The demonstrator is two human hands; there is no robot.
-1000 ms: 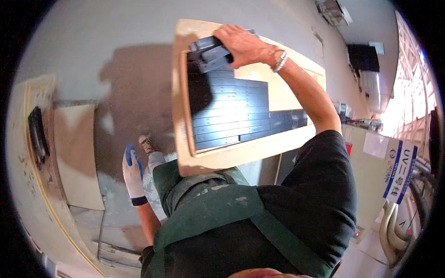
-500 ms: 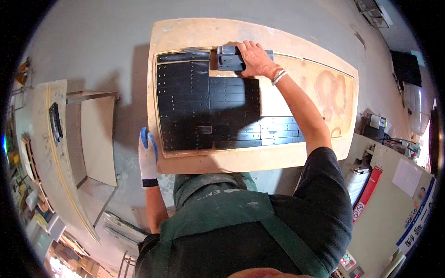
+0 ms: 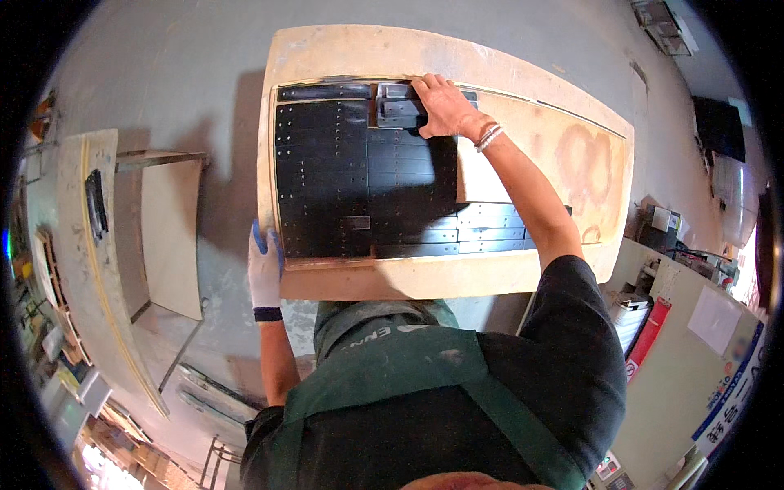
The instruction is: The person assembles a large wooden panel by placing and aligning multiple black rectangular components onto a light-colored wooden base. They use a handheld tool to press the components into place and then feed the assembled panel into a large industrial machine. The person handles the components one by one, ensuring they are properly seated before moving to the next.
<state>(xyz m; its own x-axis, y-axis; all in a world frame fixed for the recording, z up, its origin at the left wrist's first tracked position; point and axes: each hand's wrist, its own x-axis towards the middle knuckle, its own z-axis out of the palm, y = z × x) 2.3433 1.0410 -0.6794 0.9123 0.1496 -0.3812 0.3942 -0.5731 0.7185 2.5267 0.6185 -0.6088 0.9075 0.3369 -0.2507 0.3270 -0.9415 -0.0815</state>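
Observation:
My bare right hand (image 3: pixel 446 108), with a pale bracelet at its wrist, is closed over a pair of short dark strips (image 3: pixel 400 109) at the far side of the board. The strips lie in the gap beside the black top row, and my palm hides their right part. Rows of black strips with small holes (image 3: pixel 327 163) cover the left half of a wooden board (image 3: pixel 351 49) with a raised frame. At the board's left edge is my left hand (image 3: pixel 264 269) in a white glove with blue fingertips. Its visible fingers are apart, beside the edge, holding nothing I can see.
Bare wood (image 3: pixel 584 163) with brown stains shows on the board's right. A second pale board (image 3: pixel 106 245) with a black piece on it stands at left, near a white panel (image 3: pixel 171 237). At right is a light cabinet (image 3: pixel 678 335) with equipment on top.
My right hand has lowered the two dark strips slightly toward me, over the gap in the rows. My left hand has come a little to the right, against the board's edge.

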